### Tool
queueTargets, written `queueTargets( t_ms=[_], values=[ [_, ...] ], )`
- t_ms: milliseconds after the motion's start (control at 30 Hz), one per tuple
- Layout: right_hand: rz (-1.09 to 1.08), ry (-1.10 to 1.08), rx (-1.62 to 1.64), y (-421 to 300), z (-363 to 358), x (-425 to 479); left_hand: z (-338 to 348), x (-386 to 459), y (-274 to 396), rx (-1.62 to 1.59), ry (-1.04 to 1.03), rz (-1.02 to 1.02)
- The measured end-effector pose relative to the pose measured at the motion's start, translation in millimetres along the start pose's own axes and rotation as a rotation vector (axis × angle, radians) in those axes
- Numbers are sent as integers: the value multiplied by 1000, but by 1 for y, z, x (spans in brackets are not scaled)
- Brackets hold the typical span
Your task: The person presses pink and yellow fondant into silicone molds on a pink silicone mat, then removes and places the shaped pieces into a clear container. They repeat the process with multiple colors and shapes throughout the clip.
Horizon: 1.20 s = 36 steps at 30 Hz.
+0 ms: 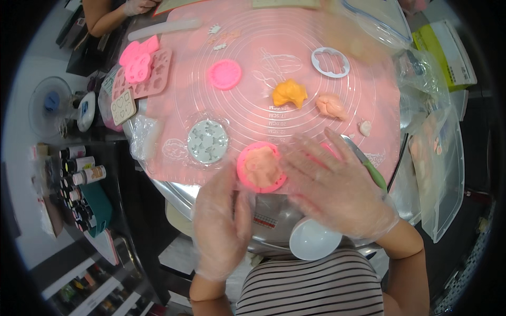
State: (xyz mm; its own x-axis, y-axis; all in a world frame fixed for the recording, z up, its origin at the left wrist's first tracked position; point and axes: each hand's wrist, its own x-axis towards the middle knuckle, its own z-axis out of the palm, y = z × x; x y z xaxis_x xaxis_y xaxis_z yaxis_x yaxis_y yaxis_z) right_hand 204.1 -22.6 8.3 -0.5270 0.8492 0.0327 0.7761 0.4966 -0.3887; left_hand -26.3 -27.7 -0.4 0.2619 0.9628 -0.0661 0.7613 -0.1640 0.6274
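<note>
A round pink silicone mold point(262, 189) filled with peach-coloured dough point(261, 167) lies at the near edge of the pink silicone mat point(253, 106). My left hand point(222, 219), in a clear plastic glove, is at the mold's left side, fingers extended. On the other side my gloved right hand point(336, 187) is spread flat, its fingertips by the mold's right rim. Partly under its fingers is another bright pink piece point(326, 150). A knife with a green handle point(373, 173) lies just beyond that hand. Farther up sit orange dough point(289, 93) and a peach lump point(331, 106).
A grey round mold point(208, 142), a pink ring-shaped mold point(225, 74) and a white oval cutter point(330, 62) lie on the mat. More molds point(138, 73) are stacked at left. A white bowl point(315, 238) stands near my body. Another person's gloved hand point(140, 6) is at top left.
</note>
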Motion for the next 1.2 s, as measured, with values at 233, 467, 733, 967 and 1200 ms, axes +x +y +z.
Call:
queueTargets(
  t_ms=[233,467,733,967,1200],
  values=[
    [-87,-84,183,0,15,22,22,-19,-5,275,-240,219],
    [-90,-193,176,-2,7,27,23,-8,-5,259,-279,218],
    [-85,-219,338,-4,-4,28,18,-1,-10,179,-175,277],
    [-85,-134,285,-7,12,30,22,-10,-22,-136,-71,169],
    [-108,-209,319,-8,7,35,24,-7,-23,-180,-9,189]
  ],
)
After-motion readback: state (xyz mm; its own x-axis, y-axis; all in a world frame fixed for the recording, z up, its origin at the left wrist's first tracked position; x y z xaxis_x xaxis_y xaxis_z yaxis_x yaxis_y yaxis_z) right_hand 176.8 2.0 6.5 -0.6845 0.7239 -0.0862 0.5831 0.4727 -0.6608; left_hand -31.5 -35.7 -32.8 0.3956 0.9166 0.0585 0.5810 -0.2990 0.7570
